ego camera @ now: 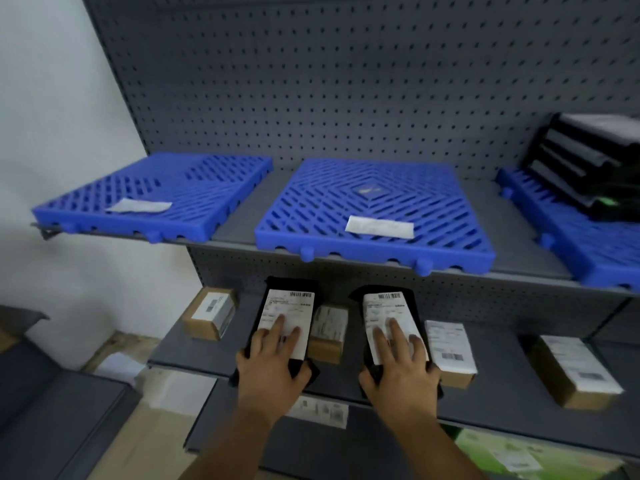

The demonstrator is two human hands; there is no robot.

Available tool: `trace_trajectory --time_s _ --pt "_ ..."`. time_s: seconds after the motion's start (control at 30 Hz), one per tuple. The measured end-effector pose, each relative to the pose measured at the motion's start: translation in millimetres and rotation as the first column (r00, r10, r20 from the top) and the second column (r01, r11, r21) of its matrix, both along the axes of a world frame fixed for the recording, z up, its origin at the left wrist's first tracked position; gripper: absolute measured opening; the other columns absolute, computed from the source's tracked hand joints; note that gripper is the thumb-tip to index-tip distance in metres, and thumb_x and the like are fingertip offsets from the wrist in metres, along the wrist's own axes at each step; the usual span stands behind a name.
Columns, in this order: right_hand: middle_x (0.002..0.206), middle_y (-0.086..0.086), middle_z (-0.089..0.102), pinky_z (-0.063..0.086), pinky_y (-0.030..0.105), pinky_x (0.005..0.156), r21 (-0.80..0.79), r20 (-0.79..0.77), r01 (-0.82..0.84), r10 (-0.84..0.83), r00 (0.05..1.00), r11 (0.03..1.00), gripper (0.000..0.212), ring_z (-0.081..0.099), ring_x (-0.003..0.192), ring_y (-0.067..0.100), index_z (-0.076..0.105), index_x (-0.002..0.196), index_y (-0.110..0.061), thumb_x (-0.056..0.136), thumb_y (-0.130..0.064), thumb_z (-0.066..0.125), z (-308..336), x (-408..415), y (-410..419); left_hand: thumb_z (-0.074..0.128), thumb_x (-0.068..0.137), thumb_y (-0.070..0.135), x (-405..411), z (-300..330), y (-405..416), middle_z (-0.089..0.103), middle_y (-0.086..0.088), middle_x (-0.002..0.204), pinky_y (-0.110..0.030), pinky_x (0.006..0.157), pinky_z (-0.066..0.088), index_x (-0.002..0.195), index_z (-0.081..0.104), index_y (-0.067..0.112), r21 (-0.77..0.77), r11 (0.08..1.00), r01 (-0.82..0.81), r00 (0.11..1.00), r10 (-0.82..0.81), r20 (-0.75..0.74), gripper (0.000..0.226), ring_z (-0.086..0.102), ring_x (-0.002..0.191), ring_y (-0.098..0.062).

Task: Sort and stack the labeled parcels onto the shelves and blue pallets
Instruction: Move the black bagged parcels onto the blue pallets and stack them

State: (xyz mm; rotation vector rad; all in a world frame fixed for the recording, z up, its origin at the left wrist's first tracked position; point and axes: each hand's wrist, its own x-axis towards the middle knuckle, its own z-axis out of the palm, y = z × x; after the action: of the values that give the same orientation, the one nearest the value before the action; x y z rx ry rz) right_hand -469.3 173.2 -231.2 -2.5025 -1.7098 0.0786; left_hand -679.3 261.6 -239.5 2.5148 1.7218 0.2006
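Each hand, left hand (272, 358) and right hand (401, 362), grips one black parcel (287, 306) below the middle pallet (374, 209); best lift level, labels up.

I see a shelf unit whose perforated back panel (346, 98) and upper shelf (242, 216) look like matt grey painted metal. The three blue pallets, left (194, 192), middle (311, 216) and right (588, 244), appear to be moulded plastic, slotted, with a slight sheen. The two black parcels, left (277, 292) and right (381, 292), seem wrapped in soft plastic film, each bearing a matt white paper label (294, 306). The brown boxes (204, 323) below read as plain matt cardboard. The black stack (588, 168) at far right looks glossy, possibly plastic; I cannot tell through the blur.
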Motion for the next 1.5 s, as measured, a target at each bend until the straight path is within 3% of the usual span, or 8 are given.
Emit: trace_trajectory --time_s 0.07,0.23,0.3,0.37,0.47,0.77,1.13,1.5 --pt "0.159 -0.009 -0.021 0.030 0.053 0.106 -0.019 -0.009 -0.015 0.015 1.000 1.000 0.077 0.001 0.146 0.031 -0.005 0.151 -0.039 0.089 -0.070 0.028 19 4 -16 0.012 0.075 0.071 6 22 -19 0.000 0.013 0.161 -0.055 0.106 0.029 0.149 0.019 0.044 0.018 1.000 0.001 1.000 -0.002 0.019 0.079 0.010 0.141 -0.020" --pt "0.160 -0.009 -0.015 0.026 0.054 0.106 -0.022 -0.003 0.024 -0.024 1.000 0.999 0.076 0.001 0.146 0.030 -0.001 0.151 -0.040 0.088 -0.069 0.030 61 9 -64 0.031 0.079 0.069 9 61 -66 0.032 0.008 0.155 -0.056 0.093 0.040 0.140 0.045 0.039 0.087 0.996 0.019 0.998 -0.024 0.057 0.070 0.025 0.131 -0.019" --pt "0.161 -0.006 0.009 0.036 0.057 0.096 0.036 0.008 0.055 -0.055 0.998 0.998 0.073 0.020 0.143 0.033 0.023 0.149 -0.041 0.083 -0.068 0.035 74 6 -86 0.024 0.078 0.070 9 75 -87 0.026 0.011 0.157 -0.056 0.099 0.036 0.143 0.039 0.041 0.091 0.996 0.025 0.998 -0.029 0.047 0.073 0.021 0.134 -0.018" --pt "0.147 -0.003 0.044 0.048 0.056 0.076 0.083 -0.035 0.099 -0.096 0.995 0.992 0.071 0.047 0.126 0.034 0.055 0.133 -0.035 0.071 -0.068 0.040 83 6 -109 0.017 0.077 0.071 9 85 -107 0.018 0.013 0.158 -0.054 0.104 0.031 0.146 0.031 0.042 0.070 0.997 0.027 0.999 -0.029 0.033 0.076 0.017 0.138 -0.017" --pt "0.132 -0.002 0.058 0.050 0.054 0.067 0.171 -0.002 0.107 -0.109 0.994 0.979 0.068 0.054 0.115 0.034 0.066 0.120 -0.030 0.068 -0.066 0.041 93 0 -146 0.028 0.078 0.069 6 102 -138 0.034 0.011 0.153 -0.055 0.095 0.039 0.139 0.045 0.040 0.093 0.995 0.037 0.997 -0.043 0.057 0.070 0.029 0.132 -0.019" --pt "0.132 -0.001 0.059 0.051 0.055 0.071 0.226 0.048 0.133 -0.147 0.988 0.965 0.067 0.054 0.118 0.035 0.064 0.123 -0.027 0.071 -0.064 0.041 146 -57 -244 0.044 0.072 0.062 -33 146 -225 0.059 0.004 0.131 -0.054 0.074 0.051 0.117 0.066 0.031 0.217 0.970 0.113 0.984 -0.139 0.108 0.059 0.048 0.113 -0.024" --pt "0.140 0.000 0.051 0.048 0.055 0.077 0.420 0.081 0.084 -0.130 0.988 0.904 0.067 0.046 0.126 0.035 0.057 0.130 -0.026 0.075 -0.061 0.044 218 -109 -280 0.045 0.075 0.057 -56 219 -272 0.053 0.004 0.139 -0.057 0.086 0.044 0.125 0.061 0.030 0.369 0.925 0.092 0.962 -0.178 0.208 0.059 0.039 0.122 -0.024" --pt "0.145 0.001 0.046 0.045 0.057 0.086 0.554 0.123 0.028 -0.116 0.986 0.832 0.070 0.040 0.132 0.034 0.053 0.135 -0.027 0.078 -0.063 0.035 262 -74 -232 0.040 0.079 0.057 -23 271 -234 0.041 0.004 0.149 -0.058 0.097 0.035 0.135 0.052 0.030 0.446 0.893 0.053 0.962 -0.166 0.219 0.063 0.029 0.130 -0.023"
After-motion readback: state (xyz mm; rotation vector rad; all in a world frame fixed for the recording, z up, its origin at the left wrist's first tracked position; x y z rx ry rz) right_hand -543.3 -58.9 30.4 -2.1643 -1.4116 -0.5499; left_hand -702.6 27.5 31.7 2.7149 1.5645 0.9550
